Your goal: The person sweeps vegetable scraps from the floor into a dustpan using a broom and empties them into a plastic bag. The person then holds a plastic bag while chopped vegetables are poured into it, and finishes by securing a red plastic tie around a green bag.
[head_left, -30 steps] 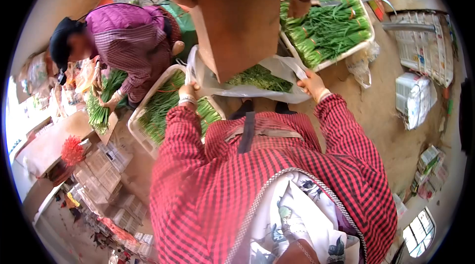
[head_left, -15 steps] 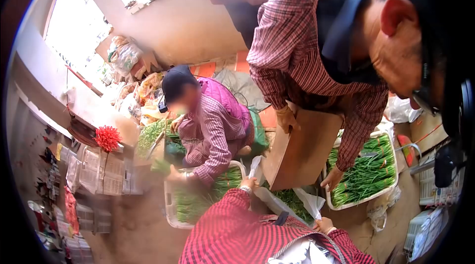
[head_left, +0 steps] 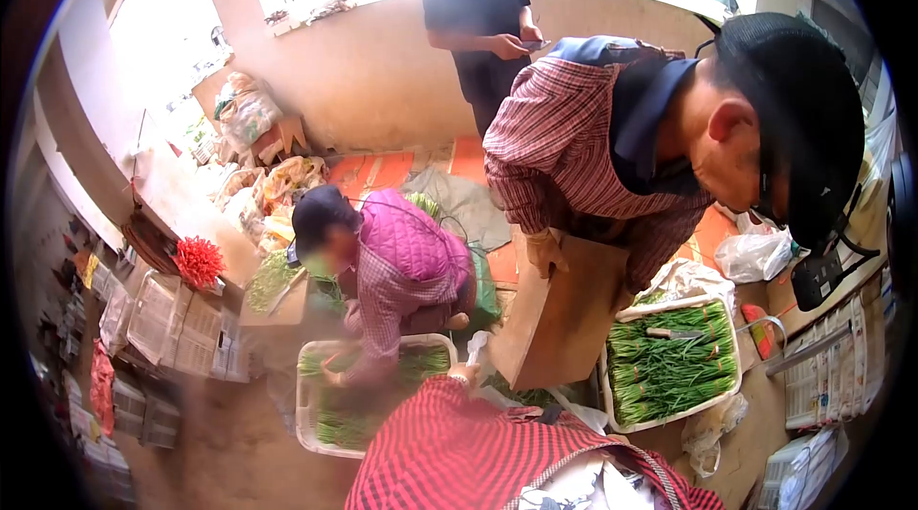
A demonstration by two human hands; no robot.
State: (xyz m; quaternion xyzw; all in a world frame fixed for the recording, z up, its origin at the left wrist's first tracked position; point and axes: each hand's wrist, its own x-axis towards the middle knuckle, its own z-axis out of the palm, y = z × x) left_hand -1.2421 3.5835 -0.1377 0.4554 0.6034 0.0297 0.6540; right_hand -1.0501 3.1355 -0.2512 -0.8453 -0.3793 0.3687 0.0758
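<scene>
My left hand (head_left: pixel 466 372) is closed on the edge of a white plastic bag (head_left: pixel 477 346), just right of the left crate (head_left: pixel 304 414) of green stalks. My right hand is hidden behind my checked sleeve and the frame's lower part. A co-worker in a striped shirt (head_left: pixel 553 132) leans over and holds a cardboard box (head_left: pixel 559 319) tilted above the bag. Some greens show in the bag's mouth below the box. To the box's right is a white crate (head_left: pixel 669 419) of bundled green stalks with a knife (head_left: pixel 674 333) on top.
A crouching co-worker in a purple vest (head_left: pixel 411 235) reaches into the left crate. Another person in dark clothes (head_left: pixel 478 32) stands by the low wall (head_left: pixel 382 80). Stacked crates (head_left: pixel 182 324) and a red bundle (head_left: pixel 199 261) are at left; plastic bags (head_left: pixel 753 252) lie at right.
The view has swung up, showing the people and wall. The crouching co-worker's greens have left the hand, which now reaches into the left crate. The leaning co-worker's hand has moved from the right crate to the box.
</scene>
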